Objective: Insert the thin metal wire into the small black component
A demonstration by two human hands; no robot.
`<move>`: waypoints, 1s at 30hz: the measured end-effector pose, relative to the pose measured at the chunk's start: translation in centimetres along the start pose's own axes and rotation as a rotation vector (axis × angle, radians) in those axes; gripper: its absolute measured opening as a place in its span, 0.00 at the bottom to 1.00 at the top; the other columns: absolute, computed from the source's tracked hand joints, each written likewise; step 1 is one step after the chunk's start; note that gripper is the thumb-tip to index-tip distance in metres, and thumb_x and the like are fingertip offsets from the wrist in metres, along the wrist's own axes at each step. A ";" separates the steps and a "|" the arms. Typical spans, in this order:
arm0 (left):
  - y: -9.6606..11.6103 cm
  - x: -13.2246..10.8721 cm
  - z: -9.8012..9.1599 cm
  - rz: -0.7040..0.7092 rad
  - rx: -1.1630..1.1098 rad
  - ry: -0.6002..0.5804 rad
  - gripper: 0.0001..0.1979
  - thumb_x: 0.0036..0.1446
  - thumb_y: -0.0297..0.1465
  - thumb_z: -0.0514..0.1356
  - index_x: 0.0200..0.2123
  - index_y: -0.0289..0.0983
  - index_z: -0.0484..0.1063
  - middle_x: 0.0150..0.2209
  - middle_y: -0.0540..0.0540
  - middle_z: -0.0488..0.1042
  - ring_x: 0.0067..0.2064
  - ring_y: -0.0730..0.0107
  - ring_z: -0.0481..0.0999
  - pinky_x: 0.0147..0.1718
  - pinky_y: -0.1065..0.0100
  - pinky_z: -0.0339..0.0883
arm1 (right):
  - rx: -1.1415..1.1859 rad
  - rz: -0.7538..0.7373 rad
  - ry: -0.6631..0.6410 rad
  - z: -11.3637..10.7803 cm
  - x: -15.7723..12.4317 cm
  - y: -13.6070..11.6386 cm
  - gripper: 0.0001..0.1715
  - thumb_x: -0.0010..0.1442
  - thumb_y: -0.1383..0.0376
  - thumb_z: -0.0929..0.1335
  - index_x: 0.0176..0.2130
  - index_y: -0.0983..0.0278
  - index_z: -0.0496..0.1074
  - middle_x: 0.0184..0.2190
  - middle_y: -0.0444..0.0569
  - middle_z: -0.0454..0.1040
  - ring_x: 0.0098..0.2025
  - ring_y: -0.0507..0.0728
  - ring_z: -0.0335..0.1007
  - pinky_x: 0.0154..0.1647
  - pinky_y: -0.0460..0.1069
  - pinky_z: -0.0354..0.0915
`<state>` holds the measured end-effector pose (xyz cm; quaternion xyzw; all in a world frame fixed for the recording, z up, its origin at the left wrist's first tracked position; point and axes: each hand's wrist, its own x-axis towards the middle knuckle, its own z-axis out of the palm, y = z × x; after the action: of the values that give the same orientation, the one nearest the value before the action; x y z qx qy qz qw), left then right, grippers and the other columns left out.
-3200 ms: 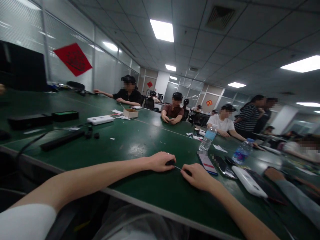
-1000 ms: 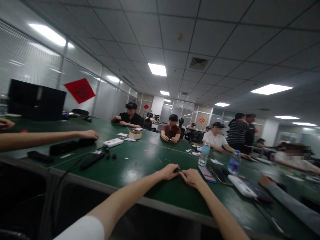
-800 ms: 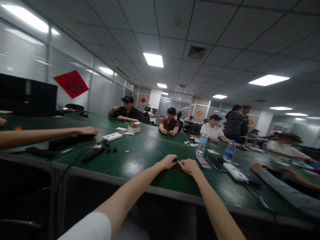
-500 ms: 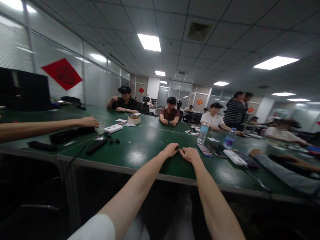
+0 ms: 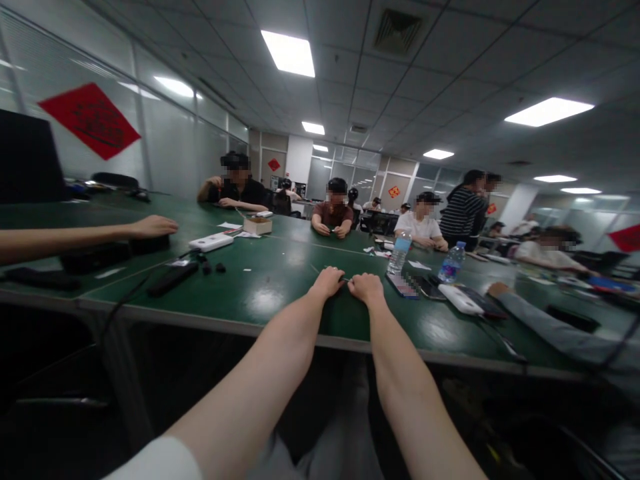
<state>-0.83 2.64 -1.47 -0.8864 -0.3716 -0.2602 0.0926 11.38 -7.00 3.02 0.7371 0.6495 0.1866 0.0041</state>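
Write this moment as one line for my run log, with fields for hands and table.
left hand: holds thin wire | right hand: holds its other end | surface: green workbench | nearby: plastic water bottle

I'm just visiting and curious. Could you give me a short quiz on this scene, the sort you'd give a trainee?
1. True or false: the left hand and right hand are close together on the green table.
2. What colour is the diamond-shaped paper hanging at the far left? A) blue B) red C) yellow
3. How many plastic water bottles stand on the table to the right of the right hand?

Key: 1 true; 2 B; 3 two.
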 end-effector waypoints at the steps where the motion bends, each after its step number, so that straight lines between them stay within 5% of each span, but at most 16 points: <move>1: -0.1 0.0 -0.4 0.019 0.020 -0.008 0.13 0.61 0.34 0.57 0.47 0.38 0.75 0.44 0.40 0.75 0.47 0.58 0.71 0.47 0.62 0.64 | 0.001 -0.002 -0.003 -0.2 -0.2 0.0 0.26 0.67 0.57 0.57 0.50 0.66 0.75 0.48 0.63 0.74 0.51 0.64 0.71 0.50 0.54 0.62; 21: 0.2 1.2 -10.4 0.242 0.253 0.013 0.14 0.61 0.36 0.58 0.47 0.38 0.74 0.45 0.40 0.76 0.50 0.58 0.67 0.48 0.61 0.52 | -0.064 -0.079 0.105 -7.1 -0.9 0.7 0.26 0.67 0.56 0.58 0.51 0.67 0.74 0.48 0.65 0.74 0.52 0.65 0.71 0.50 0.53 0.62; 30: -0.2 2.5 -12.4 0.320 0.295 0.075 0.14 0.59 0.38 0.60 0.45 0.36 0.75 0.46 0.38 0.75 0.55 0.54 0.65 0.53 0.57 0.45 | -0.051 -0.024 0.182 -7.9 -0.4 1.2 0.26 0.68 0.56 0.57 0.50 0.64 0.76 0.46 0.62 0.75 0.51 0.65 0.71 0.50 0.55 0.62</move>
<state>-4.36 -0.11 10.37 -0.9006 -0.2566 -0.2178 0.2752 10.32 -9.42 10.54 0.7089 0.6509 0.2694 -0.0342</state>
